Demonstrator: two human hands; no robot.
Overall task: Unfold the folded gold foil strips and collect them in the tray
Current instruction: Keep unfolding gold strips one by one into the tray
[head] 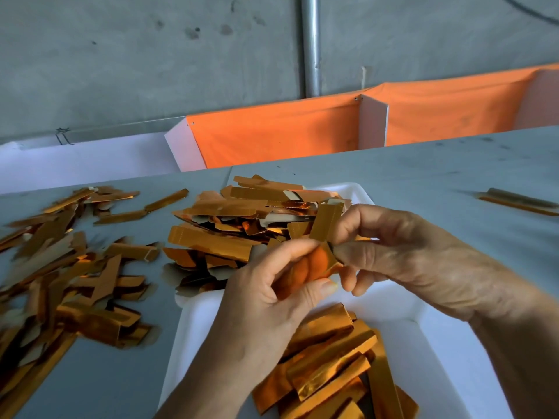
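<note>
Item: one gold foil strip (pixel 320 252), mid-unfold above the white tray (pixel 393 300). Your left hand (pixel 272 297) and right hand (pixel 402 252) each pinch it. Next, probably: flatten it, drop it onto the near tray pile (pixel 332 367).

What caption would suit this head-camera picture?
Both hands, left hand and right hand, pinch one gold foil strip above a white tray holding strips.

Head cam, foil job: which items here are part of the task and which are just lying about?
Part of the job:
- left hand and right hand, both with a grip on the foil strip
- white tray holding collected strips
- loose pile on the table

Lying about:
- orange cloth
- metal pole
- stray strip far right
</note>
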